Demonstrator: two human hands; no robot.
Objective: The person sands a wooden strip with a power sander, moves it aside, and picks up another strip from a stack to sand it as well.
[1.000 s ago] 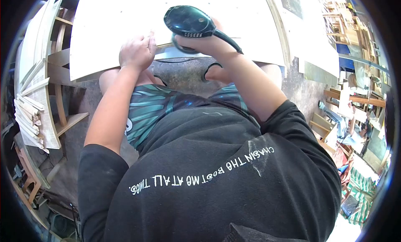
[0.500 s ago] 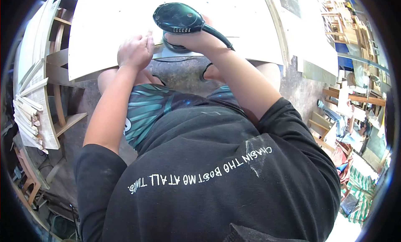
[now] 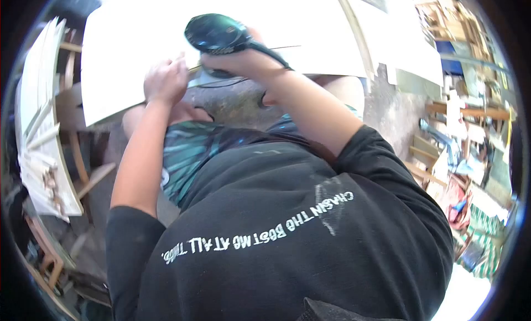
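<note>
My right hand (image 3: 235, 62) is wrapped round a dark electric sander (image 3: 217, 34), its cord running back along my wrist. The sander stands near the front edge of a large white panel (image 3: 127, 50), with its base partly hidden behind my hand. To its left, my left hand (image 3: 166, 81) is closed at the same edge, fingers together. A thin yellowish edge (image 3: 194, 69) shows between that hand and the sander's base; whether my fingers grip it is hard to tell. Both hands are slightly blurred.
Pale wood strips (image 3: 47, 177) lie on a rack at the left. Another white panel (image 3: 415, 50) extends at the right, with stacked wooden pieces (image 3: 451, 22) beyond it. My knees are under the front edge. A thin dark cord (image 3: 221, 84) hangs below the sander.
The whole view has shifted and tilted a little. In it, the sander and both my hands appear farther left and slightly lower. My right hand keeps its grip on the sander.
</note>
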